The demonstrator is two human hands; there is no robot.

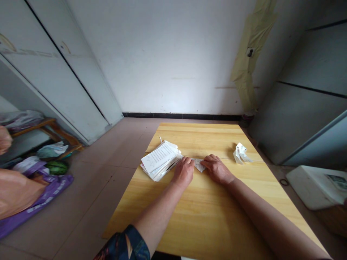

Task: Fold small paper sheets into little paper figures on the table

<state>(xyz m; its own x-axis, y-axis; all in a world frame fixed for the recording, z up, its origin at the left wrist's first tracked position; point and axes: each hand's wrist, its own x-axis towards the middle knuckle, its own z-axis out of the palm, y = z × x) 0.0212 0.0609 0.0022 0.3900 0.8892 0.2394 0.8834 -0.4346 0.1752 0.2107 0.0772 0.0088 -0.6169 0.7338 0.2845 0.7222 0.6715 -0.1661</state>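
Both my hands rest on a yellow wooden table (206, 213). My left hand (184, 171) and my right hand (217, 169) press down on a small folded piece of printed paper (199, 164) that lies flat between them, fingers curled onto its edges. Only the middle of that paper shows. Just left of my left hand lies a loose stack of printed paper sheets (160, 159). A small folded paper shape (240, 153) stands on the table to the right of my right hand.
A white wall and grey cabinet doors stand behind the table. On the floor at the left are a purple bag (40, 198), plastic bags and a watermelon (57, 167). A white box-like appliance (317, 186) sits at the right.
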